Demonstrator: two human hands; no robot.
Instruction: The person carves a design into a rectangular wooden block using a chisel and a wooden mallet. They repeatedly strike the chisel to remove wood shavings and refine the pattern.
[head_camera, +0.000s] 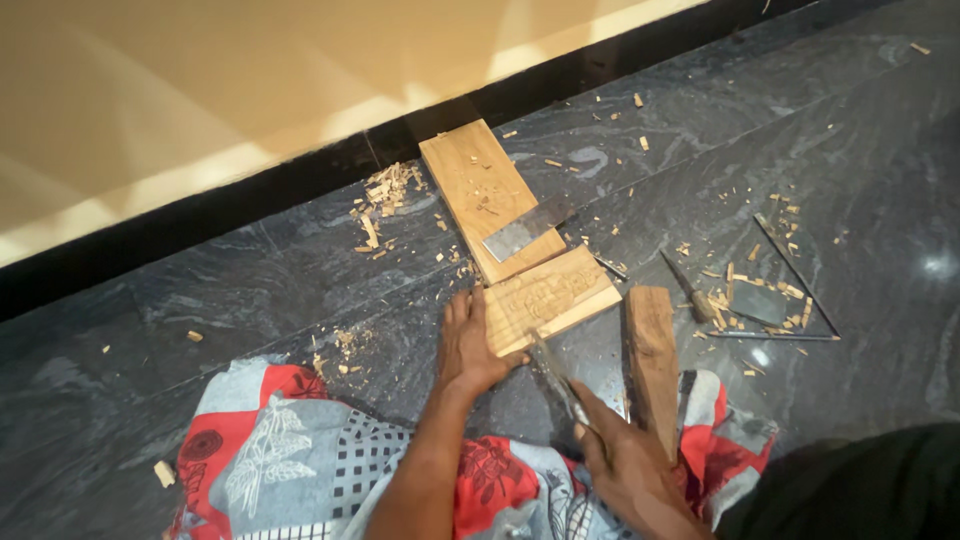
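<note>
you are kneeling or sitting over a dark stone floor (820, 150), working a small carved wooden panel (548, 298) that is lying just ahead of you, its near end touching the end of a longer plank (478, 190). your left hand (468, 345) is resting flat beside the panel's left edge, fingers lying close together and pointing away from you, pressing against its side. your right hand (625, 455) is wrapping around the handle of a chisel (553, 370); the blade is running forward and to the left, its tip meeting the panel's near edge. the panel's long axis is running left to right, tilted up to the right. the left hand is the nearer one. a wooden mallet (652, 365) is lying just right of the chisel. the right fingers' exact grip is hard to make out, and the carving detail is too faint to read.
</note>
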